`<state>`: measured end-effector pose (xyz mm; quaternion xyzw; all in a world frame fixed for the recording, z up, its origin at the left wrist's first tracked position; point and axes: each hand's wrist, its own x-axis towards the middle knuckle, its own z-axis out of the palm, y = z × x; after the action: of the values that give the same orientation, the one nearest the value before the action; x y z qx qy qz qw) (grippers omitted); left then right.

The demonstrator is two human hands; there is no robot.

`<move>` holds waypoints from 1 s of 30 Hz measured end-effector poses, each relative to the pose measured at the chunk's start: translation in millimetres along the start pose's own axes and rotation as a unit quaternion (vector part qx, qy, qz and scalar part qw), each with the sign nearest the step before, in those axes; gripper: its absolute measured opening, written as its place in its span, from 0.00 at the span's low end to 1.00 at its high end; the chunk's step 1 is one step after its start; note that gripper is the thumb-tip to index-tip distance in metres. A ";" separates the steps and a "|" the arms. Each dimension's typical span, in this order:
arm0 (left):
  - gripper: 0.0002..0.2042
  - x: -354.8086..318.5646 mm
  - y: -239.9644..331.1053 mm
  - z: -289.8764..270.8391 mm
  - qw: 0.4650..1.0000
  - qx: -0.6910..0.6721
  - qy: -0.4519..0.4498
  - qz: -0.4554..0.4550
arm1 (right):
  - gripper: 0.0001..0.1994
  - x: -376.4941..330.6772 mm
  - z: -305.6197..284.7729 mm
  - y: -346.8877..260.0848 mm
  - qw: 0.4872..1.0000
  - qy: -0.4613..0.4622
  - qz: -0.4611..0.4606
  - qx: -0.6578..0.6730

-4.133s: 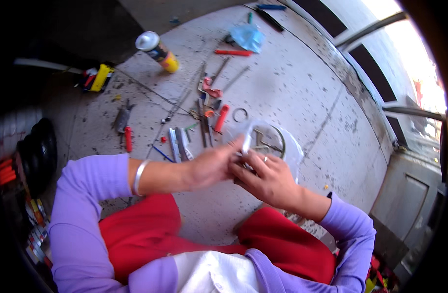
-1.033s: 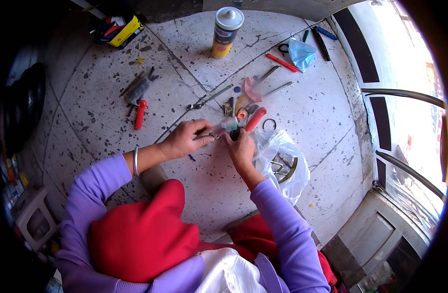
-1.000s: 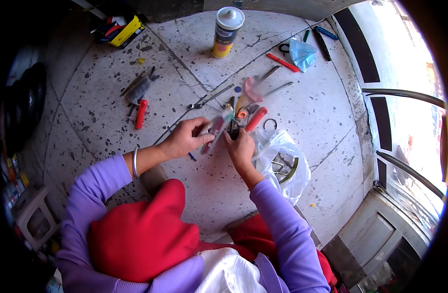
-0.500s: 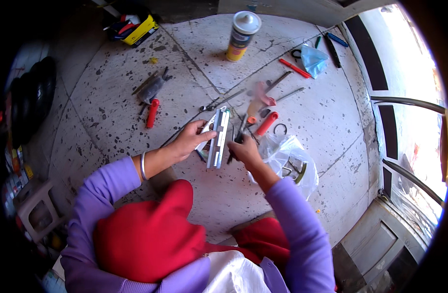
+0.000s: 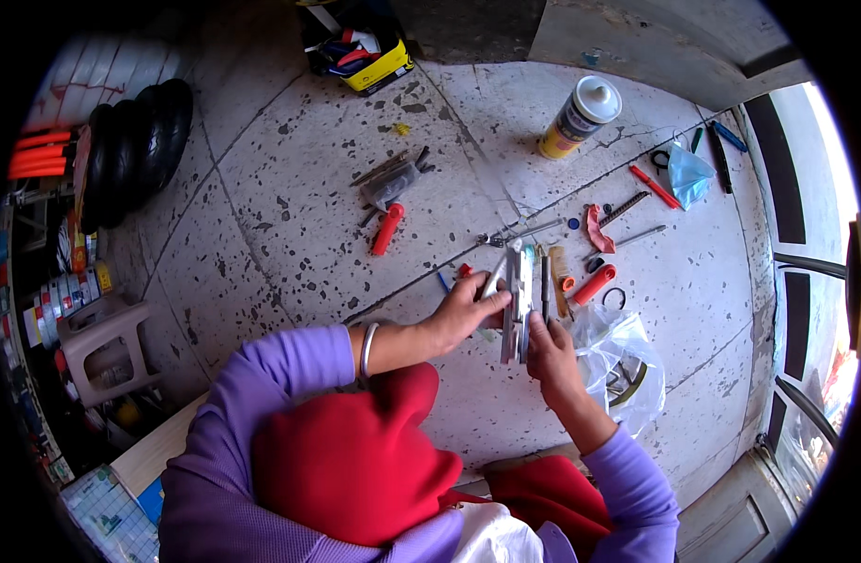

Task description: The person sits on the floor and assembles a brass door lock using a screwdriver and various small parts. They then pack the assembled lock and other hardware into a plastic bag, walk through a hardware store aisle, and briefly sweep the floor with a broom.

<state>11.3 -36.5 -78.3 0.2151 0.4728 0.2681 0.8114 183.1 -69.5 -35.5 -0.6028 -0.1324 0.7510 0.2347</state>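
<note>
Closer together than half a second ago, the two hands now meet in front of the knees, the right hand [image 5: 554, 357] having come in just beside the long, silver metal pieces [image 5: 517, 300] held by the left hand [image 5: 460, 314]. Thumb laid across the front, the left hand pinches the upright silver bundle, which stands above the pale, dark-flecked floor [image 5: 309, 253]; whether its lower end touches the ground cannot be told. The right hand's fingers close around the lower end of a slim, dark, rod-shaped tool [image 5: 545, 281], which points away from the wearer alongside the silver pieces.

Just beyond the right hand lie a small orange ring [image 5: 566, 283], a red cylindrical handle [image 5: 596, 282] and a thin black ring [image 5: 614, 298], near a clear plastic bag [image 5: 641, 342] with metal parts inside. Farther out rest a crumpled pinkish-red piece [image 5: 596, 230], a dark, ridged rod [image 5: 627, 205] and a folded light-blue sheet [image 5: 690, 175]. A white-capped cartridge [image 5: 581, 117] with a yellow base stands on the floor at the far side. Left of it, well apart, a red-handled tool [image 5: 387, 230] lies touching a grey-wrapped bundle [image 5: 390, 185].
</note>
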 end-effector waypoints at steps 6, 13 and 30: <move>0.10 -14.2 1.0 13.9 0.997 0.052 -0.055 0.031 | 0.14 -5.9 -8.7 -25.7 0.983 -0.010 -0.054 -0.176; 0.11 12.1 9.0 -45.6 0.974 0.184 0.061 0.120 | 0.08 -66.9 -86.4 -75.0 0.981 -0.078 -0.106 -0.141; 0.22 1.3 27.2 58.3 0.778 0.598 -0.194 0.016 | 0.11 -94.9 -160.4 4.0 0.934 0.015 -0.280 -0.219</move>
<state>56.9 -20.5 -35.9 0.7121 0.3666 -0.1029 0.5898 353.0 -135.0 4.3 -0.5890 -0.4539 0.5979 0.2993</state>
